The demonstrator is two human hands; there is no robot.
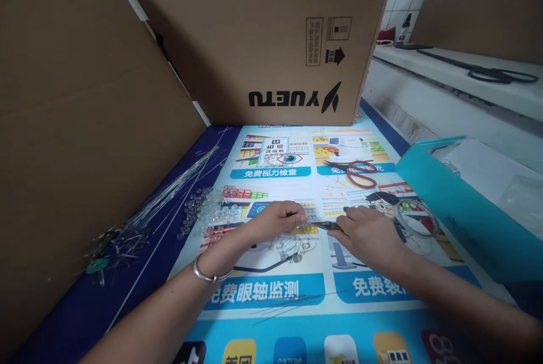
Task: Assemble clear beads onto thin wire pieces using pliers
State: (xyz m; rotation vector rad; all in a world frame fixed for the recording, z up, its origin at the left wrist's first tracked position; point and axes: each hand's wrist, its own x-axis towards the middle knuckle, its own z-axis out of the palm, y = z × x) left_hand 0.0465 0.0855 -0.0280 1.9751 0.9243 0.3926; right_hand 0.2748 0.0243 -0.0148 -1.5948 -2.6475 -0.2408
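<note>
My left hand (280, 220) is closed in a pinch on a thin wire, of which little shows between the fingertips. My right hand (373, 237) grips a pair of pliers (323, 225) whose dark jaws point left and meet the wire beside my left fingertips. Just below the hands lie clear beads (296, 251) with fine curled wire around them. To the left of my left hand is a spread of loose clear beads (203, 211). Several straight thin wires (292, 303) rest on the printed mat nearer to me.
Red-handled scissors (358, 173) lie beyond my right hand, with a round coil (418, 218) to its right. A teal box (449, 206) stands at the right. Long wires (173, 189) lie at the left. Cardboard (271, 42) walls the back. Black scissors (487, 72) rest on a ledge.
</note>
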